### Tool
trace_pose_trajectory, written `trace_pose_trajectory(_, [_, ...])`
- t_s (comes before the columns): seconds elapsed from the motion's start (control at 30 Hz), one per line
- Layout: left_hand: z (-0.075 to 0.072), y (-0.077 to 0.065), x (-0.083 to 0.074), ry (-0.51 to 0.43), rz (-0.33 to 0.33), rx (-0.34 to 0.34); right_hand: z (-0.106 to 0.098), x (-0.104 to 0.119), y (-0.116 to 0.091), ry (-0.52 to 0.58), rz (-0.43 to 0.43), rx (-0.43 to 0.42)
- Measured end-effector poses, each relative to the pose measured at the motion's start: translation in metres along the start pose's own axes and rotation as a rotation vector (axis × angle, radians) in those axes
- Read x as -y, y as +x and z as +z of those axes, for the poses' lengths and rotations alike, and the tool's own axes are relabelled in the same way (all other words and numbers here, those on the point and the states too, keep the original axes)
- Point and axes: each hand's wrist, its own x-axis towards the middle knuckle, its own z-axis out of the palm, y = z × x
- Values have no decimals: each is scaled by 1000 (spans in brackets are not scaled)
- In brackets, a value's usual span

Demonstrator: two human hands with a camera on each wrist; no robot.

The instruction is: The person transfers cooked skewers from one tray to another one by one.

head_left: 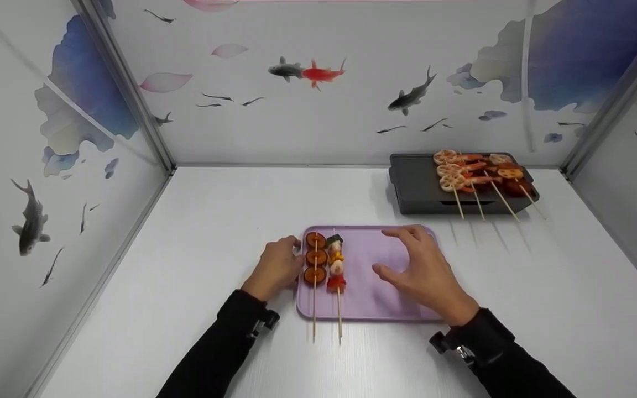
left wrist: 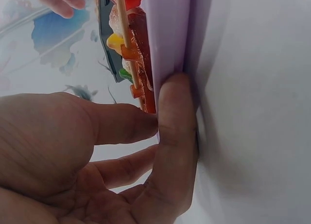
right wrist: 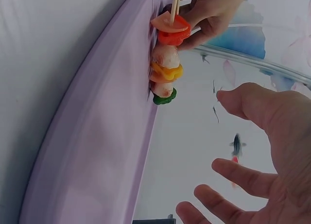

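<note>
A purple tray lies on the white table, and my left hand pinches its left edge. In the left wrist view the thumb is at the rim and a finger lies along the outer wall. Two skewers rest side by side on the tray's left part, their sticks reaching past the front edge. One carries round brown slices; the other is a mixed skewer with green, yellow, white and red pieces. Over the tray's right part hovers my right hand, fingers spread and holding nothing.
At the back right stands a dark grey grill box. Several skewers with lotus root slices and shrimp lie on its right half, sticks sticking out towards the front. Printed wall panels close off the back and both sides.
</note>
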Motion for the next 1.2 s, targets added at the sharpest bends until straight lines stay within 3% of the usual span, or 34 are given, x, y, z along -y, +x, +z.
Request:
trace_pose_trajectory(0.23, [-2, -2, 0, -43, 38, -13, -5, -10, 5, -15, 5, -56])
trace_pose_trajectory(0.53, [-2, 0, 1, -9, 31, -13, -11, -26, 12, -45, 20, -112])
trace_pose_trajectory(1.0, [1, 0, 3, -106, 10, 29, -23, -56, 27, -120, 43, -190])
trace_pose_trajectory(1.2, [1, 0, 3, -79, 29, 13, -31, -68, 30, -125, 60, -196])
